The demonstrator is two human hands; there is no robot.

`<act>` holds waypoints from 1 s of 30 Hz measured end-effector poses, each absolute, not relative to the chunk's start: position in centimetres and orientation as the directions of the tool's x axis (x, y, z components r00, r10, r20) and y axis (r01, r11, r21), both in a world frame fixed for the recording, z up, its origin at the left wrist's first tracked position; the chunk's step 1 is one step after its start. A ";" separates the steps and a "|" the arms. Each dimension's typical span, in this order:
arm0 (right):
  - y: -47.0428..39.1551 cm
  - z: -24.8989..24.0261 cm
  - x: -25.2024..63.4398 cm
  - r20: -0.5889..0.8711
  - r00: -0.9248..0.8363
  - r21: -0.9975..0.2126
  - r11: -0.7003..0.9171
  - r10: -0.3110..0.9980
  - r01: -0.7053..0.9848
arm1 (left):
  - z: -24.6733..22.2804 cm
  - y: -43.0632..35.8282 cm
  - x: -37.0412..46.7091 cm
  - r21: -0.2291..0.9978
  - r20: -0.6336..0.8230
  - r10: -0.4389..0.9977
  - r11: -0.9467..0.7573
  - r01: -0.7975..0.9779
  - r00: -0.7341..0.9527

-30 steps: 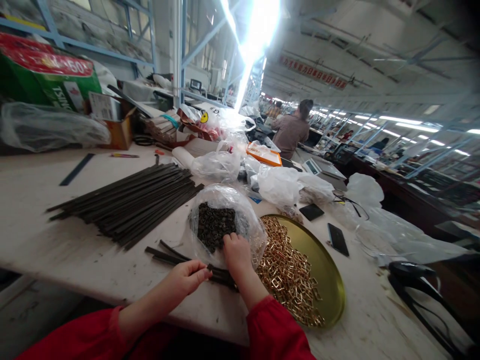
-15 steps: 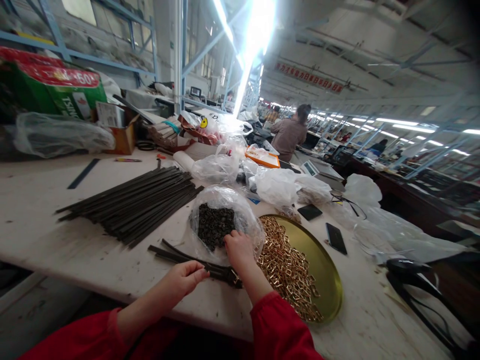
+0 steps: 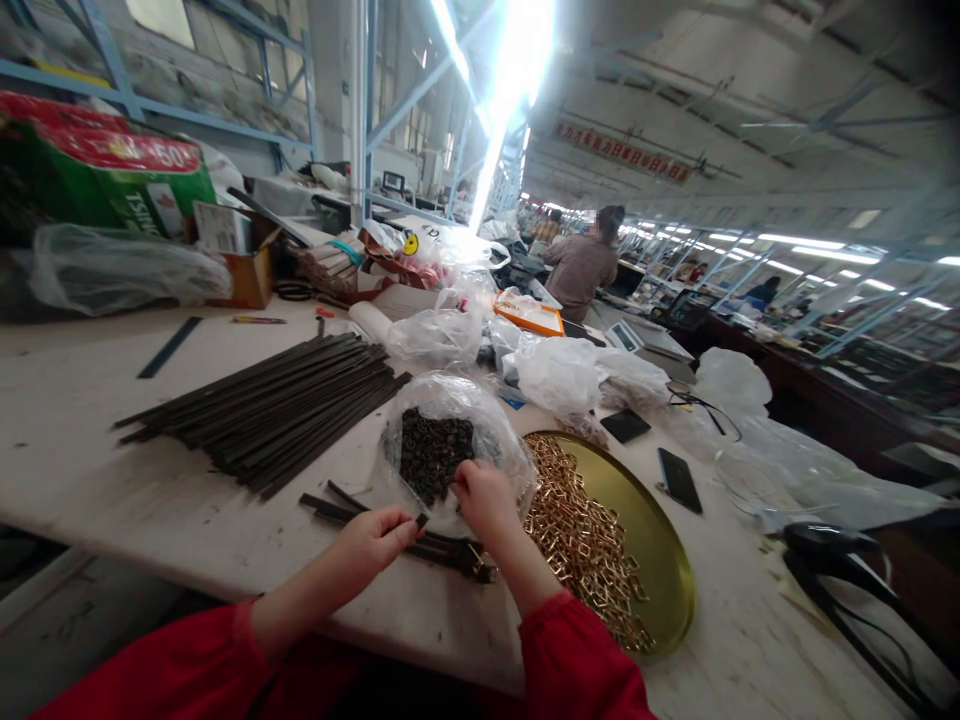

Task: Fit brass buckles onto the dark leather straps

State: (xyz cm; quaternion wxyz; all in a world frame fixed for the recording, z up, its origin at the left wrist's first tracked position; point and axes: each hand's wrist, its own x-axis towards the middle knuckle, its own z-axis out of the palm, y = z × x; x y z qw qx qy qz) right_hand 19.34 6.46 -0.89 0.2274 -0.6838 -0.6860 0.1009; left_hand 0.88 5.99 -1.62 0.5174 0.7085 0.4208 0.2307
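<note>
My left hand (image 3: 382,540) pinches a dark strip, whose short end (image 3: 421,521) sticks out past the fingertips. My right hand (image 3: 480,495) has its fingers closed at the near right edge of a heap of small black pieces (image 3: 431,450), inside an open clear plastic bag (image 3: 499,430); what the fingertips hold is too small to make out. Just beyond my left hand lie a few dark strips with gold buckles (image 3: 480,562) at their right ends. Many gold buckles (image 3: 577,530) cover the left part of a round gold tray (image 3: 660,510), right of the bag.
A fan of long dark strips (image 3: 262,410) lies on the left of the table (image 3: 67,440). Behind the bag are crumpled plastic bags (image 3: 555,370). A phone (image 3: 679,480) lies right of the tray. Further back a person (image 3: 581,268) faces away.
My left hand has moved slightly right and up, and a strip end now shows past its fingertips. My right hand has shifted slightly right. The view has moved a little.
</note>
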 end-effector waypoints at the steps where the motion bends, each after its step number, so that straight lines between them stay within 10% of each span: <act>1: 5.8 -0.8 19.3 0.162 0.031 -0.509 0.057 0.986 0.859 | -1.3 6.2 1.0 0.922 -0.090 0.838 -0.135 0.364 0.538; 8: 1.9 -1.8 17.8 0.016 0.002 -0.981 0.015 1.000 0.192 | 0.1 6.5 1.9 0.860 -0.020 0.817 -0.280 0.427 0.576; 15: 1.6 -2.4 17.5 0.037 0.098 -0.982 0.018 0.995 0.187 | 0.2 6.0 1.6 0.743 -0.073 0.779 -0.373 0.555 0.623; 19: 1.5 -2.7 16.6 -0.059 0.084 -0.998 -0.057 0.995 -0.030 | 0.4 5.5 1.9 0.821 -0.073 0.816 -0.277 0.499 0.573; 30: -2.1 -2.9 14.8 0.139 0.283 -0.990 0.123 0.949 0.075 | 1.3 2.6 1.4 0.961 -0.098 0.823 -0.067 0.268 0.559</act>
